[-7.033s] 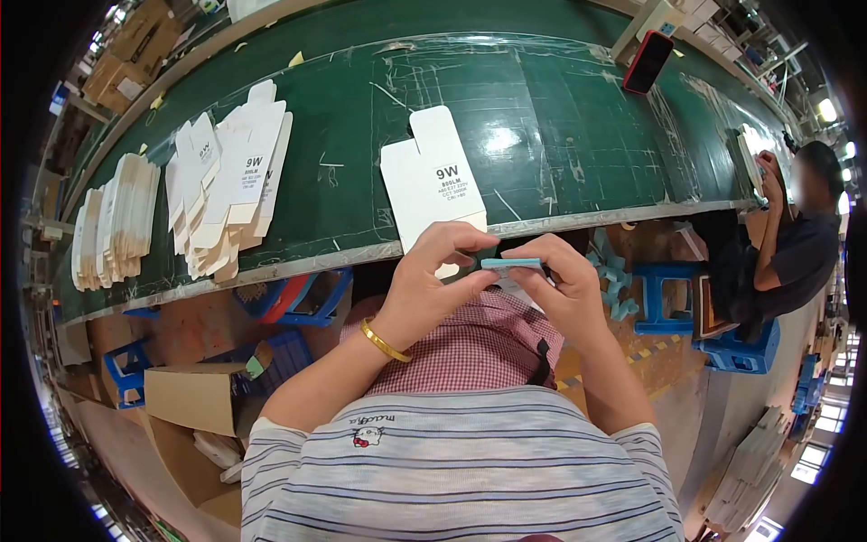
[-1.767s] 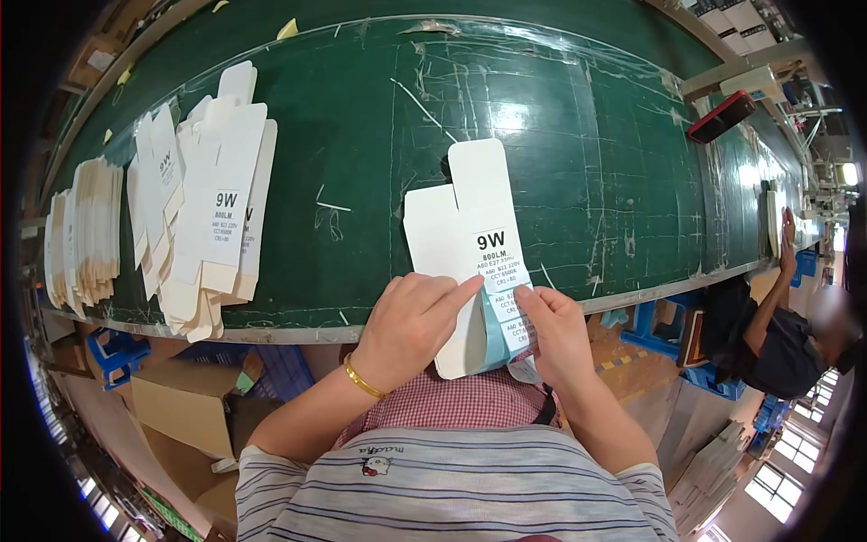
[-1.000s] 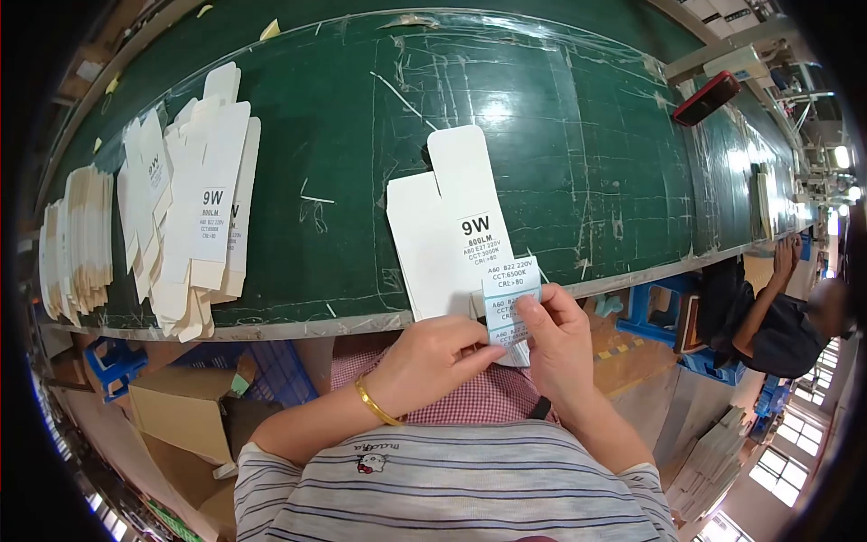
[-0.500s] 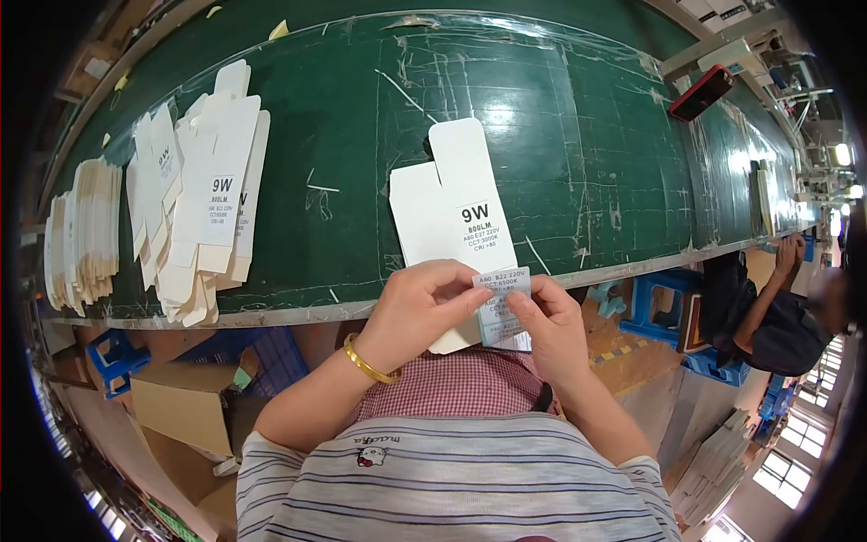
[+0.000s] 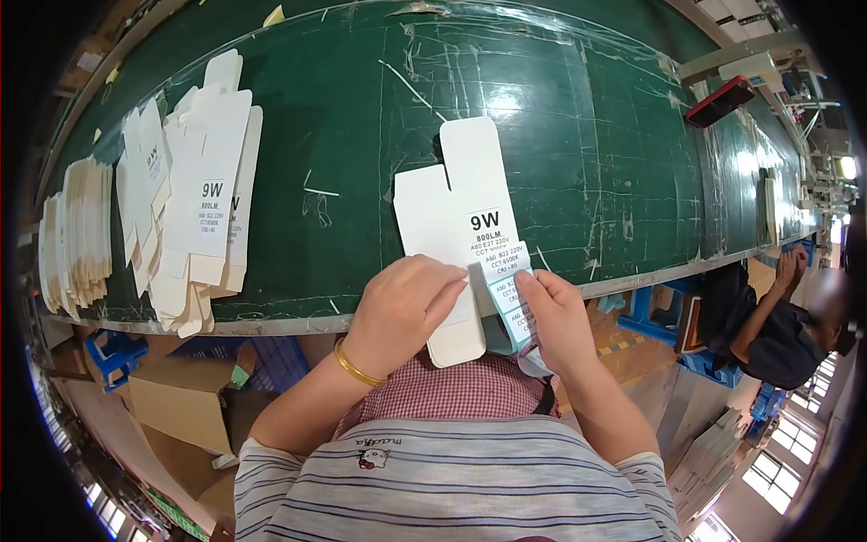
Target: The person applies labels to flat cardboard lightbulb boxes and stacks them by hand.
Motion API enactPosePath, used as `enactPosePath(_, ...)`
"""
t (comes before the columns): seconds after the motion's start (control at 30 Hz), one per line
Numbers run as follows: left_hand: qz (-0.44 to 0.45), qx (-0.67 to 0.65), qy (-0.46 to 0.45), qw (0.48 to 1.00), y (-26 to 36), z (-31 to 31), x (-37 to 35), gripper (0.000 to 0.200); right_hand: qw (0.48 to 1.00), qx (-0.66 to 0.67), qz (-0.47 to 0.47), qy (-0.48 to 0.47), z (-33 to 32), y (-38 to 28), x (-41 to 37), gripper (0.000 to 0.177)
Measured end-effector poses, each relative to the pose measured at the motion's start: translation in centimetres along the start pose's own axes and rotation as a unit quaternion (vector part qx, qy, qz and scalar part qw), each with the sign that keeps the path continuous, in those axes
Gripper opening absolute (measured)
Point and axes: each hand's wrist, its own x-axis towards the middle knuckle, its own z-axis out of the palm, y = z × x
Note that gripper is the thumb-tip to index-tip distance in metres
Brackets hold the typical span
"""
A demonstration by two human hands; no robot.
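A flat white 9W carton point(image 5: 444, 212) lies on the green table in front of me, its lower end past the table edge. My left hand point(image 5: 404, 309) is over the carton's lower left part, thumb and forefinger pinched together. Whatever is between those fingertips, if anything, is too small to make out. In my right hand point(image 5: 558, 318) is a strip of printed labels point(image 5: 511, 294), pinched between thumb and fingers. The strip's top end overlaps the carton's right edge, just under the 800LM print. Its lower end curls below my right hand.
Loose flat cartons point(image 5: 209, 176) lie in a pile on the left, beside an upright stack of cartons point(image 5: 83, 235). A red-edged phone point(image 5: 720, 101) is at the upper right. Another person point(image 5: 775, 321) sits at far right. An open cardboard box point(image 5: 181, 402) stands below the table.
My left hand has come off the label strip and moved left and slightly down. The right hand has shifted a little right with the strip, whose printed labels now show more fully.
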Motion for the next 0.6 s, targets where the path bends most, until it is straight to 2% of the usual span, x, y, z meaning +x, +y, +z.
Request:
enactPosePath(0.2,0.026,0.04,0.002,0.999,0.09,0.33,0.12,0.029,0.995,0.077,0.056,0.012,0.75,-0.6,0.58,0.023)
enactPosePath(0.4,0.053,0.083,-0.062,0.993,0.21,0.2,0.35,0.045,0.993,0.092,0.067,0.014,0.86,-0.54,0.61,0.021)
enactPosePath(0.6,0.026,0.08,-0.056,0.995,0.47,0.34,0.46,0.044,0.994,0.086,0.068,0.015,0.94,-0.56,0.79,0.021)
